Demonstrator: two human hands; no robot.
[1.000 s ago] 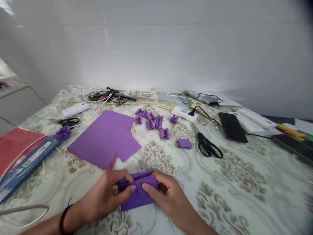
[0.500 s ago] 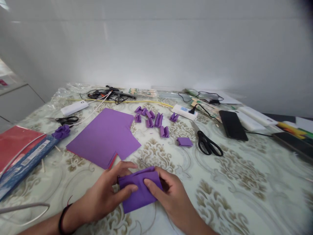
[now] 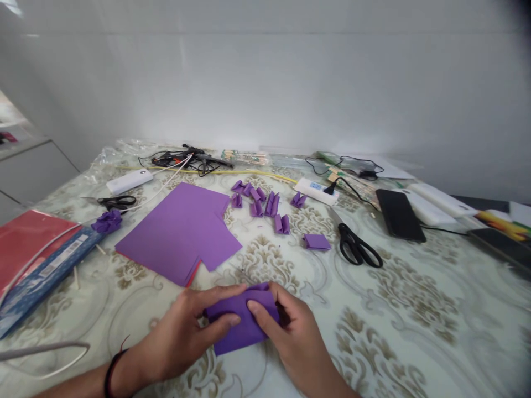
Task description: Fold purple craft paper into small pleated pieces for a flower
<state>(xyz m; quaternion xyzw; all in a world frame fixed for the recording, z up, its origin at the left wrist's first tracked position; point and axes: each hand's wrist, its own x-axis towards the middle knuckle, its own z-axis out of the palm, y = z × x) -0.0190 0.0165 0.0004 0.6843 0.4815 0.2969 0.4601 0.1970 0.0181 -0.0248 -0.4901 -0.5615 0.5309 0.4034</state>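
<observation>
Between my two hands, low in the head view, is a folded piece of purple paper [image 3: 240,331]. My left hand [image 3: 186,326] pinches its left side, thumb on the front face and index finger along the top fold. My right hand [image 3: 290,331] grips the right side, thumb pressed on the front and fingers behind, partly hidden. Beyond my hands lies a stack of purple paper sheets [image 3: 178,226] with a red edge showing at one corner. Several small folded purple paper pieces [image 3: 271,204] sit past it, and a flat folded one [image 3: 317,241] lies nearer.
Black-handled scissors [image 3: 357,246] lie to the right, near a black phone [image 3: 400,215] and a white power strip [image 3: 317,191]. At left are other scissors [image 3: 118,202], a crumpled purple paper piece [image 3: 107,221], a red packet [image 3: 33,243] and a white power bank [image 3: 129,181].
My left index finger has come down along the paper's top fold, where it was raised before. The paper and both hands stay nearly in place; the whole view has shifted slightly.
</observation>
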